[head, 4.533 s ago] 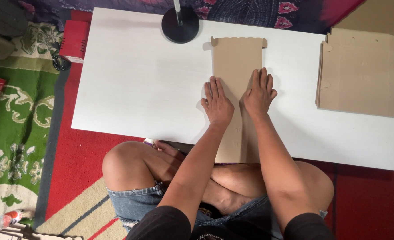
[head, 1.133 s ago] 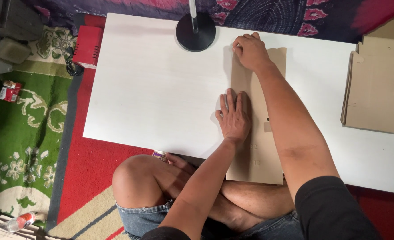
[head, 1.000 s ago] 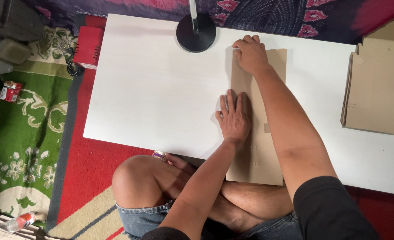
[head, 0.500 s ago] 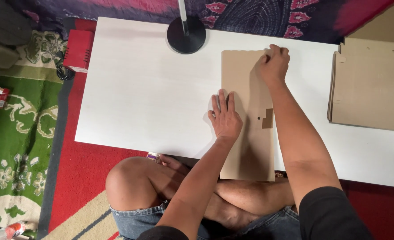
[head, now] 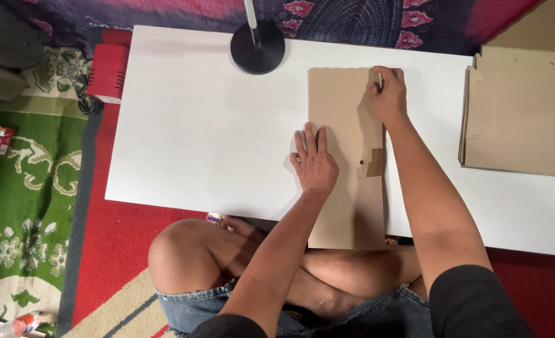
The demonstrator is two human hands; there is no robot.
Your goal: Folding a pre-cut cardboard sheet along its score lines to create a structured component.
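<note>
**Flat Cardboard Pressed Down on White Table**

A long, matte brown cardboard blank (head: pixel 346 156) lay at the centre of the frame on a smooth white table (head: pixel 196 138), its near end jutting past the table's lower edge over the seated person's crossed legs. The left hand (head: pixel 314 161) rested flat, fingers spread, on the sheet's left half. The right hand (head: pixel 387 94) was curled around the folded right edge near the wavy top corner. A notched tab showed at mid-edge. A round black lamp base (head: pixel 257 47) stood just above-left; a stack of similar cardboard sheets (head: pixel 522 112) lay well apart at right, bare tabletop between.
</note>
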